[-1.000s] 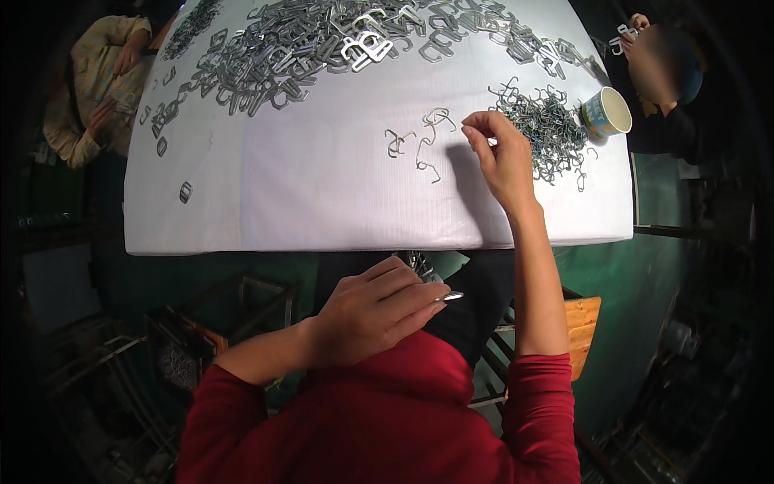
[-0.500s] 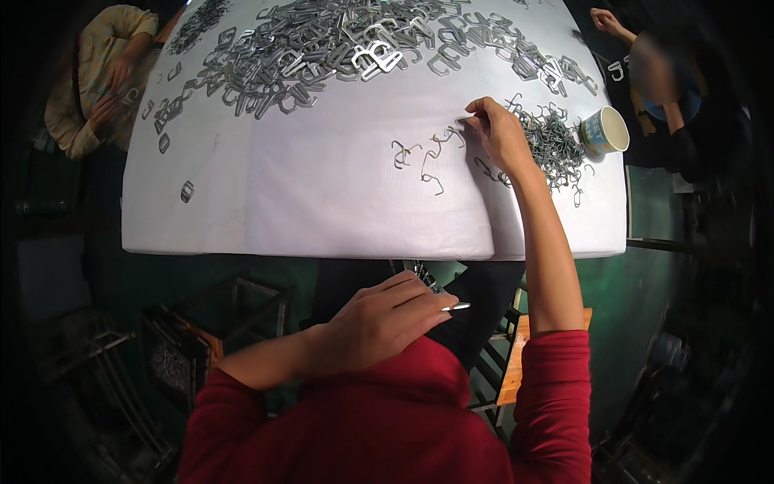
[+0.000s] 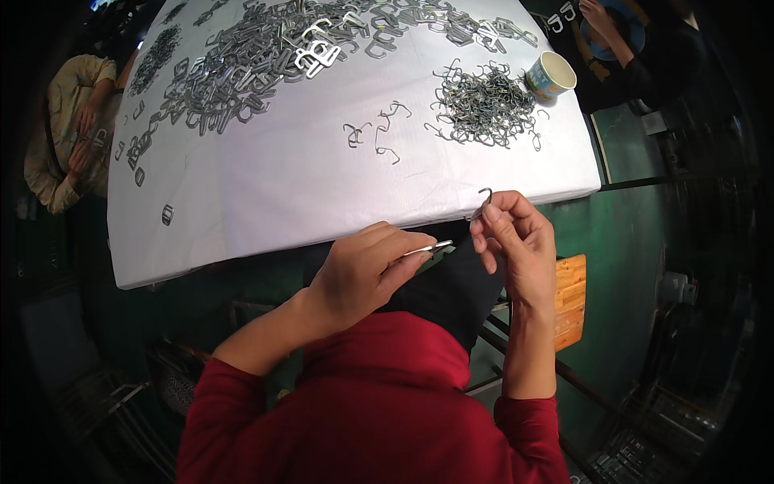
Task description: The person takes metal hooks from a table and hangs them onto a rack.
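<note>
My left hand (image 3: pixel 367 266) is closed on a flat silvery metal buckle (image 3: pixel 439 246), whose end sticks out past the fingertips, just off the table's near edge. To its right, my right hand (image 3: pixel 516 242) pinches a small bent wire hook (image 3: pixel 486 194) between thumb and forefinger, its curved tip pointing up. The two hands are apart. Beyond the right hand lies a tangled heap of wire hooks (image 3: pixel 484 105), and several loose wire hooks (image 3: pixel 380 133) lie left of it. A large pile of metal buckles (image 3: pixel 266 60) spreads over the far part of the table.
A paper cup (image 3: pixel 551 77) stands at the right edge of the white-covered table (image 3: pixel 290 181). One lone buckle (image 3: pixel 168 214) lies near the left edge. People sit at the far left and far right. A wooden stool (image 3: pixel 571 302) is beside me on the right.
My right hand has come back from the hook heap toward my body with a wire hook. My left hand has risen slightly, still holding the buckle. The view has shifted.
</note>
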Available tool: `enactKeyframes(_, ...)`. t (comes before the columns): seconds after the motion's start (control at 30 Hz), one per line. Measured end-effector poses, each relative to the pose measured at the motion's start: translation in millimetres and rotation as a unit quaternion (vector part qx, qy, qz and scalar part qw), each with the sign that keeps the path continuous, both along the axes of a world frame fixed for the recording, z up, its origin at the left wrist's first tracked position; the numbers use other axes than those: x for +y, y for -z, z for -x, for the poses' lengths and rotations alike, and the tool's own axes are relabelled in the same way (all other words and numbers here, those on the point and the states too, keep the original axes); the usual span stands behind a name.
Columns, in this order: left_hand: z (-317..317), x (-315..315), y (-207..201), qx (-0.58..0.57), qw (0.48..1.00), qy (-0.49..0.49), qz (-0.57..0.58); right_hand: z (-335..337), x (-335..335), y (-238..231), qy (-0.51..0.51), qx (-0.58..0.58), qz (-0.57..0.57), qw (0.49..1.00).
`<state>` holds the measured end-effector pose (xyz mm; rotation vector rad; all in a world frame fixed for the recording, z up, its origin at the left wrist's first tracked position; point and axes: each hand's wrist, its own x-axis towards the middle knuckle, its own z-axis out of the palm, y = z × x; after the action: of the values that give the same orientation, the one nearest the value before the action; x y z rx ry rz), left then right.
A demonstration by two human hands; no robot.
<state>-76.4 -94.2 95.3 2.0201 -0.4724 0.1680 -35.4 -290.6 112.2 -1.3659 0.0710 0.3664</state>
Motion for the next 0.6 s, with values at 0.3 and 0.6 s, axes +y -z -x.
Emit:
enactKeyframes(0.3, -13, -6, -9, 0.000, 0.998, 0.063, 0.030, 62, 27, -4, 0.189, -0.022, 0.015, 0.982)
enactKeyframes(0.6, -46, 6, -46, -0.195, 0.968, 0.151, 0.043, 80, 22, -84, 0.343, -0.284, 0.082, 0.892)
